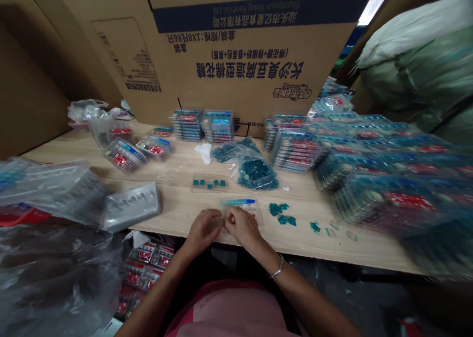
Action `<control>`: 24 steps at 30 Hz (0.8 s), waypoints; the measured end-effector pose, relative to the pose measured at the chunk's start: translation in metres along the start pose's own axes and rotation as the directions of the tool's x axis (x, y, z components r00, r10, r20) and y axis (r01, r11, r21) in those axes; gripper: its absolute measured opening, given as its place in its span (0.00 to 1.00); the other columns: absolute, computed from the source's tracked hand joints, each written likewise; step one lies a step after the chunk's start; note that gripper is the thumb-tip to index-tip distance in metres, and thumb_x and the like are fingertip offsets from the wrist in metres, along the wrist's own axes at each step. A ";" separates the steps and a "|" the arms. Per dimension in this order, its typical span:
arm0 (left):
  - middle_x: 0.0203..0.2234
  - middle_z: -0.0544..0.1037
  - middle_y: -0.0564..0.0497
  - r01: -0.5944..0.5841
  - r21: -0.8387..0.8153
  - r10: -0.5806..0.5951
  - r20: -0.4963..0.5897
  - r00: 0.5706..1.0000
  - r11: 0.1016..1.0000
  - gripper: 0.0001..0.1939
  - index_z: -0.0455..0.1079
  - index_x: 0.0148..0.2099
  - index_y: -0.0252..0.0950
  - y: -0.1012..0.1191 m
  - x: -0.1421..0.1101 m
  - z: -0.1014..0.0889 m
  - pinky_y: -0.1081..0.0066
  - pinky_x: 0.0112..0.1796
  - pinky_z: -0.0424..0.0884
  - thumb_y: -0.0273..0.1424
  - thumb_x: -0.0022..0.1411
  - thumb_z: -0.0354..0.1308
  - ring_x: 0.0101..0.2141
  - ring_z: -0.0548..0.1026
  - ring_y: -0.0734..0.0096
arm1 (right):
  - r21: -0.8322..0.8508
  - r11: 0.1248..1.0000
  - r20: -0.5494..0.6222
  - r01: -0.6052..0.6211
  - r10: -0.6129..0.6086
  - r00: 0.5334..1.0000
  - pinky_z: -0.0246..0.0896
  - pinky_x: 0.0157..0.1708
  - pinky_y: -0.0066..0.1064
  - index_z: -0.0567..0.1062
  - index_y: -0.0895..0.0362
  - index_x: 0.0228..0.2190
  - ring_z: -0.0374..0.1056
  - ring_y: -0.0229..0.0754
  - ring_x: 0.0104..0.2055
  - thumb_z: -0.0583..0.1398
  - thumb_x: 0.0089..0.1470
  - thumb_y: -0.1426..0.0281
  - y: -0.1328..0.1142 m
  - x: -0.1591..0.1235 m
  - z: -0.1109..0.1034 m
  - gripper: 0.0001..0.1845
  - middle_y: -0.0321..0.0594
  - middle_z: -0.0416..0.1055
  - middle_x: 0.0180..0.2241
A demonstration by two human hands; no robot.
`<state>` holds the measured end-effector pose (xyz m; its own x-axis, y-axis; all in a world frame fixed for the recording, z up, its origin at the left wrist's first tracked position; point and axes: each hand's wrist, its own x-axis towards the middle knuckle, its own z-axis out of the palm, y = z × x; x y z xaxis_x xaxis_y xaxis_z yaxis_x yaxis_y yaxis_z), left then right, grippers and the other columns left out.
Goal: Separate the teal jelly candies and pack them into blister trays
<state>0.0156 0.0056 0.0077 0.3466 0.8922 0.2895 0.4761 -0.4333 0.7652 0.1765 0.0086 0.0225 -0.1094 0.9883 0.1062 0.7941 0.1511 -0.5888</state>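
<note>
At the table's front edge, my left hand (204,230) is closed with its fingertips together, near a small pale thing too blurred to name. My right hand (243,227) pinches just beside it; what sits between its fingers is hidden. Right behind and under my hands lies a clear plastic tray (258,212) with a blue pen (238,202) along its far side. Beyond that lies another clear tray (210,185) with several small teal squares in it. Loose teal pieces (283,214) are scattered to the right of my right hand.
A clear bag of teal pieces (256,172) lies farther back. Stacks of packed trays (297,150) fill the right side. Grey empty trays (132,206) stand at left. A large cardboard box (236,46) walls off the back. Packed sets (148,263) lie below the table edge.
</note>
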 end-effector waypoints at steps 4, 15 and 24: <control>0.34 0.73 0.49 0.070 0.055 -0.066 -0.063 0.996 0.996 0.10 0.67 0.38 0.37 0.008 0.008 0.011 0.66 0.39 0.69 0.22 0.52 0.53 0.38 0.71 0.66 | 0.019 0.999 0.034 0.036 -0.036 0.999 0.52 0.26 0.27 0.72 0.55 0.23 0.64 0.38 0.27 0.58 0.48 0.78 0.004 0.000 -0.002 0.07 0.34 0.69 0.23; 0.40 0.74 0.44 0.186 0.391 -0.110 -0.210 0.972 0.901 0.11 0.69 0.41 0.35 -0.022 0.050 -0.027 0.63 0.41 0.67 0.25 0.55 0.53 0.42 0.70 0.60 | 0.136 0.929 -0.017 0.343 -0.344 0.939 0.61 0.35 0.31 0.73 0.55 0.29 0.65 0.41 0.36 0.55 0.56 0.76 0.019 -0.024 -0.009 0.08 0.40 0.68 0.31; 0.32 0.74 0.43 0.054 0.811 -0.105 0.009 0.994 0.582 0.13 0.70 0.34 0.36 -0.033 0.043 -0.052 0.62 0.36 0.60 0.30 0.65 0.45 0.37 0.68 0.56 | 0.138 0.919 -0.124 0.369 -0.353 0.927 0.61 0.35 0.32 0.73 0.55 0.27 0.65 0.42 0.35 0.55 0.55 0.75 0.022 -0.018 0.004 0.09 0.40 0.68 0.29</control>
<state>-0.0269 0.0647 0.0249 0.3019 0.9317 0.2021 0.9516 -0.3073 -0.0050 0.1933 -0.0054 0.0043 -0.3075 0.8605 0.4062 0.6068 0.5061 -0.6130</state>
